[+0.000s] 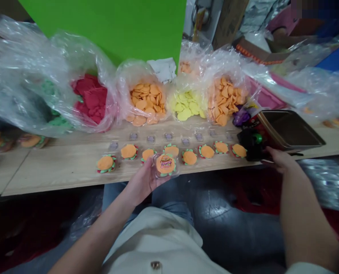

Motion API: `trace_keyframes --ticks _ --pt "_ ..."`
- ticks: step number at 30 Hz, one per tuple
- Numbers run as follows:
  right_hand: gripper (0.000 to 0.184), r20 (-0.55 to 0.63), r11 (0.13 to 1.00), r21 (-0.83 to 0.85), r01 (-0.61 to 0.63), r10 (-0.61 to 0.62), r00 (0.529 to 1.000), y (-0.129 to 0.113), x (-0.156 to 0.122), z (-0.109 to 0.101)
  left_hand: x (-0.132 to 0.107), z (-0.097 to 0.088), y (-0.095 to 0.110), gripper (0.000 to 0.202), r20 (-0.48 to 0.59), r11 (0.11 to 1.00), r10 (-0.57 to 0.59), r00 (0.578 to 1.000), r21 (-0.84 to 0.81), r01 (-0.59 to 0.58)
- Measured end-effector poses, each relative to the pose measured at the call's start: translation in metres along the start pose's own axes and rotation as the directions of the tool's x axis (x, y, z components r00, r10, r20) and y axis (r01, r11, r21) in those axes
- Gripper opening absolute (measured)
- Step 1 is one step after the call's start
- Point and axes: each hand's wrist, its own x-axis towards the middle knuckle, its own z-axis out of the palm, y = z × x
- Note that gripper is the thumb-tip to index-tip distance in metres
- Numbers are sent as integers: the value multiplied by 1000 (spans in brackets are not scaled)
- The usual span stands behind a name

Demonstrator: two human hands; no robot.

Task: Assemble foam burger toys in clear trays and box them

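My left hand (146, 179) grips a small clear plastic case (166, 165) just over the table's front edge. Inside is a toy burger with an orange bun and green frill; a printed burger label shows on top. My right hand (280, 160) is at the right, its thumb and fingers around the edge of a black object (250, 142) with a shiny green spot. What kind of thing this is, I cannot make out. Between the hands lie similar burgers (189, 156) in a row of open clear cases, their lids (168, 136) folded back.
Clear bags of foam-like pieces line the back: green, red (91, 99), orange (146, 101), yellow (188, 106) and orange again (225, 99). A dark metal tray (293, 129) stands at the right. Behind rises a green panel (109, 30). More burgers (31, 140) sit far left.
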Motion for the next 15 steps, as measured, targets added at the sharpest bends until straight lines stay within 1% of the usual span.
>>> trace_keyframes --ticks 1,2,3,5,7,9,10,11,13,14,15 --pt "22 71 992 41 -123 120 990 3 5 3 1 1 -1 35 -6 1000 8 1000 -6 -8" --pt "20 127 970 74 -233 223 967 6 9 5 3 2 -2 34 -11 1000 12 1000 -10 -12" --pt "19 162 943 106 -317 298 941 8 13 5 4 2 -3 34 -15 1000 12 1000 -14 -12" --pt "18 211 886 169 -431 394 894 10 19 4 5 3 -4 33 -24 1000 3 1000 -18 -4" --pt "20 239 844 246 -476 423 874 14 20 1 6 3 -5 32 -35 1000 -1 999 -19 0" --pt "24 238 817 333 -471 410 880 20 16 -1 7 4 -5 30 -43 1000 2 999 -21 -3" --pt "27 220 807 389 -444 387 896 24 11 -2 7 4 -5 30 -43 1000 4 999 -21 -4" --pt "28 190 808 442 -390 341 921 29 6 -3 8 4 -5 29 -39 1000 2 999 -22 -3" --pt "29 93 830 507 -233 216 972 40 -4 -2 9 4 -5 28 -20 1000 -9 1000 -21 9" --pt "27 22 848 512 -140 150 989 45 -10 0 10 5 -6 28 -10 1000 -15 1000 -16 15" --pt "24 -58 867 496 -50 90 994 49 -14 3 11 6 -6 27 -3 1000 -16 1000 -8 16"
